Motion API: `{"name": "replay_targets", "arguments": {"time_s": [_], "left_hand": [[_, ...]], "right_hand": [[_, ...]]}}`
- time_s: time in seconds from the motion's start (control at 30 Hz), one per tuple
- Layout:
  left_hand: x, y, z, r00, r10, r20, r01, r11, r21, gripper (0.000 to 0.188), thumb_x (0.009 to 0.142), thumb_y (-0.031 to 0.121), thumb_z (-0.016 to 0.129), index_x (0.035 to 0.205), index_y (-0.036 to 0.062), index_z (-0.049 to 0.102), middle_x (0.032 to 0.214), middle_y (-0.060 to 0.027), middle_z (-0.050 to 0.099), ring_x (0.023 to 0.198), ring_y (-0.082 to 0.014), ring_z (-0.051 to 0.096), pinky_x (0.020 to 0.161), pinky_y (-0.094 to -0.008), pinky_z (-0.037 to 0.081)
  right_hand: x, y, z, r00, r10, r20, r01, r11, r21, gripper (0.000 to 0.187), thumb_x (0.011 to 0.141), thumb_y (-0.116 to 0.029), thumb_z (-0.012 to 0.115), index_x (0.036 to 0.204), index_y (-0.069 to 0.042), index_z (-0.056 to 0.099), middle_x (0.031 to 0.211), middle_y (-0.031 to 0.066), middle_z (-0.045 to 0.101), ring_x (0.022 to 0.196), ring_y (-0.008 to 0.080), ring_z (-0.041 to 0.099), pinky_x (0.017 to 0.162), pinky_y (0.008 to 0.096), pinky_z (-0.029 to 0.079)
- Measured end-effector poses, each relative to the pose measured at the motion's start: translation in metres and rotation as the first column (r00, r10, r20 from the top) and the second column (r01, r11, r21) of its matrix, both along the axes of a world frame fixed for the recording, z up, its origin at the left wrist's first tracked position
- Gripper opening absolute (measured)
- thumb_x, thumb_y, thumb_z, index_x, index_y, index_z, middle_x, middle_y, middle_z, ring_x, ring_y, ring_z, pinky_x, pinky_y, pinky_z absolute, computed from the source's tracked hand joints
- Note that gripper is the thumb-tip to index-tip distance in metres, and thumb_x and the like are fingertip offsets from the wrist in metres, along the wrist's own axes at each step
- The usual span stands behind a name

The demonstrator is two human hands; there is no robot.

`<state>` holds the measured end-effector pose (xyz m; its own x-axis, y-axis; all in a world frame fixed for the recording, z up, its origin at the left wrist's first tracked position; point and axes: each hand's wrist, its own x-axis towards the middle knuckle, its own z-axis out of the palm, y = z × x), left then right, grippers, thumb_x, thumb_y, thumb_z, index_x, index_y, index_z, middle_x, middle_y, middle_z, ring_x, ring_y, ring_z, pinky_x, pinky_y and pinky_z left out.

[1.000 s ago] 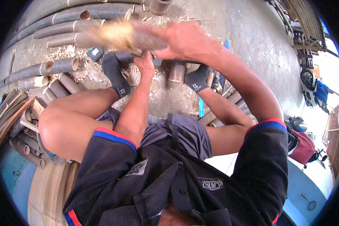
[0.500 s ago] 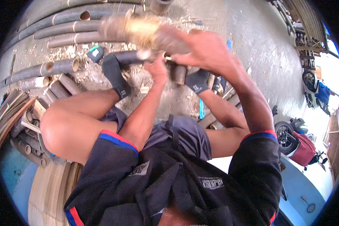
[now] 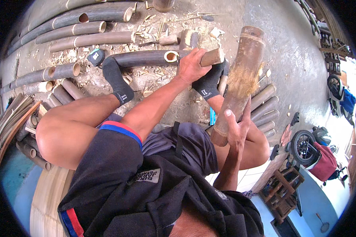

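Seen from the head camera, a seated person's left hand [image 3: 192, 65] is wrapped around a wooden handle [image 3: 211, 57] above a dark bamboo pole [image 3: 146, 58] lying on the concrete floor [image 3: 288, 59]. The right hand [image 3: 236, 128] is closed around a thick brown bamboo section [image 3: 241, 75], held upright beside the knee.

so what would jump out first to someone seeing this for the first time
The thick brown bamboo section stands out first, right of centre, gripped low down by the right hand. Beside it the left hand clasps a short wooden-handled tool over the black-socked feet. Long grey bamboo poles lie side by side on the chip-strewn concrete floor at upper left.
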<state>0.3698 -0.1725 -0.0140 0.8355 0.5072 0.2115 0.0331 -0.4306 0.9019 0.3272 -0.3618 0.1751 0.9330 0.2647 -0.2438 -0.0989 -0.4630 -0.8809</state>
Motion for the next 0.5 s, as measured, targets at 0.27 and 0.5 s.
{"name": "replay_targets", "arguments": {"time_s": [0.27, 0.5], "left_hand": [[0.011, 0.001, -0.015, 0.998, 0.044, 0.043, -0.042, 0.998, -0.048, 0.05, 0.068, 0.024, 0.086, 0.106, 0.0049, 0.06, 0.102, -0.0168, 0.064, 0.094, -0.0402, 0.065, 0.078, -0.0471, 0.054], [-0.002, -0.004, -0.004, 0.996, 0.0, -0.092, -0.008, 0.997, -0.08, 0.043, 0.069, 0.024, 0.084, 0.1, 0.0051, 0.06, 0.096, -0.0177, 0.064, 0.092, -0.0403, 0.064, 0.077, -0.0488, 0.052]], "right_hand": [[0.008, -0.005, -0.022, 0.983, -0.102, 0.152, 0.092, 0.993, 0.075, 0.093, 0.086, -0.021, 0.075, 0.158, 0.005, 0.021, 0.137, 0.0217, 0.055, 0.127, 0.0284, 0.054, 0.11, 0.0392, 0.041], [0.02, 0.004, -0.028, 0.998, 0.054, 0.022, -0.049, 0.985, -0.168, 0.084, 0.092, -0.016, 0.067, 0.16, 0.0, 0.02, 0.132, 0.0254, 0.061, 0.115, 0.0326, 0.063, 0.102, 0.0384, 0.049]]}}
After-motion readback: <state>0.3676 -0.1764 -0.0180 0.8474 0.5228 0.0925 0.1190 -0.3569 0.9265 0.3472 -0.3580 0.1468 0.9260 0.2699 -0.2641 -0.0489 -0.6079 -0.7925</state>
